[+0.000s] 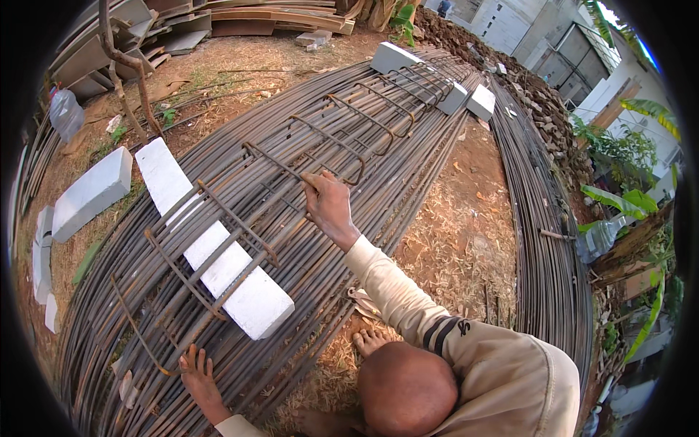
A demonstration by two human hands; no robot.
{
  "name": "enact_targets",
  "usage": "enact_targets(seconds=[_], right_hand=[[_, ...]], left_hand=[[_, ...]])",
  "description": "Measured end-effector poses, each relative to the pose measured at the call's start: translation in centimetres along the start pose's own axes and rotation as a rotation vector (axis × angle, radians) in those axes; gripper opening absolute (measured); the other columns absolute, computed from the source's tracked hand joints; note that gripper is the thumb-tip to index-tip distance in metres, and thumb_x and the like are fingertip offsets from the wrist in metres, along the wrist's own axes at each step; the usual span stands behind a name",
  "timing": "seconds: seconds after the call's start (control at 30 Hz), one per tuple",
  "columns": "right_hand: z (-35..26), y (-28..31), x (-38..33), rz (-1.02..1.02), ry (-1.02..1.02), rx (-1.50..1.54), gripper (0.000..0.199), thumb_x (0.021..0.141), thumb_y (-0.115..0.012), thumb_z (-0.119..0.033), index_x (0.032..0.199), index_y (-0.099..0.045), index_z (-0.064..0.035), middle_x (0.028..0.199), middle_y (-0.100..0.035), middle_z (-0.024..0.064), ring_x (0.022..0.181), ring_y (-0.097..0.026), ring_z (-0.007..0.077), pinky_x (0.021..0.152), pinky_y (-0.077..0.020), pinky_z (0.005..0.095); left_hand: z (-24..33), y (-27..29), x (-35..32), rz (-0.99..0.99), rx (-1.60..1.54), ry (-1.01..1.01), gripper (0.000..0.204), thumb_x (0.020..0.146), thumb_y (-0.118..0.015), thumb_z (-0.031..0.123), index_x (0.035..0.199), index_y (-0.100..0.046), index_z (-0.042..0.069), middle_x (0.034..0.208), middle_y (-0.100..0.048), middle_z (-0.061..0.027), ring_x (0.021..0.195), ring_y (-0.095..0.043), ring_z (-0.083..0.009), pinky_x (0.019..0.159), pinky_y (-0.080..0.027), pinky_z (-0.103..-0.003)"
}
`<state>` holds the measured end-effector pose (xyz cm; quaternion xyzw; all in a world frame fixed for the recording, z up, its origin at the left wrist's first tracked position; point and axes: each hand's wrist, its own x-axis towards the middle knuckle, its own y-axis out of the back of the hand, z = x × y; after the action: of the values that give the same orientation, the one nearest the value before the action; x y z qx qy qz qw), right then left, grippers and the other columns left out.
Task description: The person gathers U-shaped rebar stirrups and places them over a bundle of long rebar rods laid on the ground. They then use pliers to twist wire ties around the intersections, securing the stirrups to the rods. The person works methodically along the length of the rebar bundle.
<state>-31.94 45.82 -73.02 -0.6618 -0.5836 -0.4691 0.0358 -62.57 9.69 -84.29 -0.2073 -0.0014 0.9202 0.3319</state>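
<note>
A long rebar cage, with rectangular stirrups [237,222] spaced along its bars, lies over a thick bundle of steel rods [284,102]. My right hand [331,207] is closed around the near side of one stirrup, about mid-cage. At the cage's near end, my left hand [200,380] has its fingers apart and touches the end of a long bar; part of its palm side is hidden. A white block [258,302] sits under the cage between my hands, with another white block [164,171] beyond it. Farther along, a light block [393,57] stands by the cage's far end.
More white blocks [95,193] lie at the left, near a thin bent trunk [127,62]. Boards [269,18] are stacked at the back. A second rod bundle [542,240] runs along the right, beside rubble [542,120]. My bare foot [370,341] rests beside the rods.
</note>
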Motion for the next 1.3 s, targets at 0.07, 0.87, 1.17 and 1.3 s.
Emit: enact_targets(seconds=[0.07, 0.87, 1.17, 1.3], right_hand=[[-0.4, -0.1, 0.0, -0.021, -0.038, 0.005, 0.022, 0.088, -0.070, -0.007, 0.109, -0.075, -0.0001, 0.083, -0.066, 0.0199, 0.074, -0.064, 0.0379, 0.067, -0.0514, 0.0430], [7.2, 13.5, -24.8, -0.664, -0.281, -0.214, 0.045, 0.094, -0.070, -0.032, 0.128, -0.060, -0.0045, 0.119, -0.060, 0.0189, 0.114, -0.056, 0.0403, 0.099, -0.0469, 0.0509], [6.3, 2.8, -19.3, -0.691, -0.217, -0.158, 0.017, 0.094, -0.069, -0.020, 0.099, -0.063, -0.0047, 0.074, -0.066, 0.0162, 0.066, -0.065, 0.0356, 0.068, -0.0529, 0.0460], [-0.7, 7.7, -18.8, -0.945, -0.288, 0.316, 0.014, 0.098, -0.067, -0.015, 0.091, -0.066, -0.0033, 0.063, -0.066, 0.0073, 0.050, -0.058, 0.0113, 0.049, -0.0447, 0.0268]], left_hand=[[0.2, -0.3, -0.3, 0.018, 0.027, -0.009, 0.067, 0.108, -0.045, 0.054, 0.154, -0.038, 0.005, 0.149, -0.053, -0.0138, 0.136, -0.052, -0.0313, 0.112, -0.042, -0.050], [-6.2, -9.1, -11.5, -0.461, 0.459, 0.237, 0.035, 0.102, -0.065, 0.029, 0.125, -0.067, 0.003, 0.109, -0.073, -0.0087, 0.092, -0.064, -0.0129, 0.082, -0.052, -0.029], [-4.0, -17.7, -11.4, -0.762, 0.532, 0.054, 0.038, 0.099, -0.068, 0.030, 0.125, -0.067, 0.003, 0.113, -0.074, -0.0114, 0.098, -0.071, -0.0192, 0.086, -0.056, -0.035], [-2.8, -13.7, -11.7, -0.643, 0.453, 0.011, 0.037, 0.099, -0.068, 0.030, 0.127, -0.067, 0.005, 0.116, -0.073, -0.0104, 0.096, -0.072, -0.0204, 0.088, -0.056, -0.036]])
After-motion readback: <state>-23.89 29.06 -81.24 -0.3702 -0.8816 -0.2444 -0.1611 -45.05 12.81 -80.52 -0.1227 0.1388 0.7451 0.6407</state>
